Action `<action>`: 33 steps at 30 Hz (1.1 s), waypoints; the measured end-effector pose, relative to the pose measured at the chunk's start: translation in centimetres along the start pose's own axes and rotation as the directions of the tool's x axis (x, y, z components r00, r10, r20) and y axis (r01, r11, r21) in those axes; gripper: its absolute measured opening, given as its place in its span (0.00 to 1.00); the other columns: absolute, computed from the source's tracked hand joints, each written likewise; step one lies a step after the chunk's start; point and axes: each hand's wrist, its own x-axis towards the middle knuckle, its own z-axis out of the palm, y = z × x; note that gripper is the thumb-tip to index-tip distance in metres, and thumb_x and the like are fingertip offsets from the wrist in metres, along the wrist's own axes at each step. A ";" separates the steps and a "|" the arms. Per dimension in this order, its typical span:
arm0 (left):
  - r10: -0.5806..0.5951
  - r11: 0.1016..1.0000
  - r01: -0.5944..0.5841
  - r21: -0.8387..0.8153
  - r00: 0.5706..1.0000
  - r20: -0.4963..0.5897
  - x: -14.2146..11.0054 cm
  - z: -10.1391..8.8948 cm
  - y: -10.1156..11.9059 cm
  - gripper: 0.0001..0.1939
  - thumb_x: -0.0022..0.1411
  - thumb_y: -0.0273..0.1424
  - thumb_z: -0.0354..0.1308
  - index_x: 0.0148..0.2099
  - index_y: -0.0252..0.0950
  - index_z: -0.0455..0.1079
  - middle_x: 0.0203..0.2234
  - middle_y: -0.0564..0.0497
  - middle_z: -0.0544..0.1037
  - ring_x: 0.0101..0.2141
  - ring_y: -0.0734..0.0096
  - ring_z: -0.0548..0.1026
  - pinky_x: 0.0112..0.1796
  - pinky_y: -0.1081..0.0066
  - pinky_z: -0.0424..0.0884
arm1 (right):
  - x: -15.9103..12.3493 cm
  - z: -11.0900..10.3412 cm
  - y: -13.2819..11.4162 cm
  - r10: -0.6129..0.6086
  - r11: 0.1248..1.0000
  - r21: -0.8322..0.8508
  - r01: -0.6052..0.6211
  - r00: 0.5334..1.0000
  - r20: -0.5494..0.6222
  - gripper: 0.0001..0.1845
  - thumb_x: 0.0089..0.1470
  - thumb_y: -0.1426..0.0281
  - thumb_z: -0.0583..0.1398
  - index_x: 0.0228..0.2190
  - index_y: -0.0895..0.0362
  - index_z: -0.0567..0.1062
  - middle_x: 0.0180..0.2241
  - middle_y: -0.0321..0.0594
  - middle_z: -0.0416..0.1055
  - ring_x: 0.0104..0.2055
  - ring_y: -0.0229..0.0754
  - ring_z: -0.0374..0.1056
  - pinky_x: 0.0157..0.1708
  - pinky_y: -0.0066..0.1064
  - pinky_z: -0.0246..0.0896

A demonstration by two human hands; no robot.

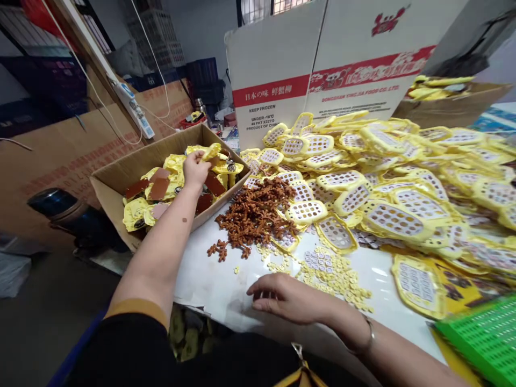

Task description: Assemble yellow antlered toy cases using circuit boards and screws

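My left hand [195, 171] reaches over a cardboard box [110, 207], its fingers closed on a yellow plastic shell [212, 152]. Inside the box lie more yellow shells with wiring, round metal parts and reddish-brown sheets [160, 188]. Low over the front of the white table [205, 277], my right hand [282, 298] is loosely stretched out with nothing visible in it. Small yellow button pieces [342, 277] are scattered just beyond it. Behind them is a heap of brown rubbery connected pieces [258, 215].
A large pile of yellow perforated panels [395, 215] covers the right side, before a tall white carton [278, 91]. One panel [419, 285] lies near a green plastic basket [484, 338]. A dark thermos [64, 209] stands left of the box; a power strip [137, 115] hangs above.
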 end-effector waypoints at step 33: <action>-0.037 0.673 0.177 -0.718 0.978 0.207 -7.0 -11.2 1.0 0.21 0.41 0.28 0.73 0.40 0.41 0.74 0.40 0.50 0.80 0.50 0.57 0.75 0.51 0.58 0.71 | 24.8 -8.9 -2.5 -0.202 0.929 0.165 0.332 0.827 -0.525 0.21 0.43 0.77 0.58 0.42 0.56 0.72 0.46 0.43 0.73 0.46 0.42 0.70 0.45 0.37 0.68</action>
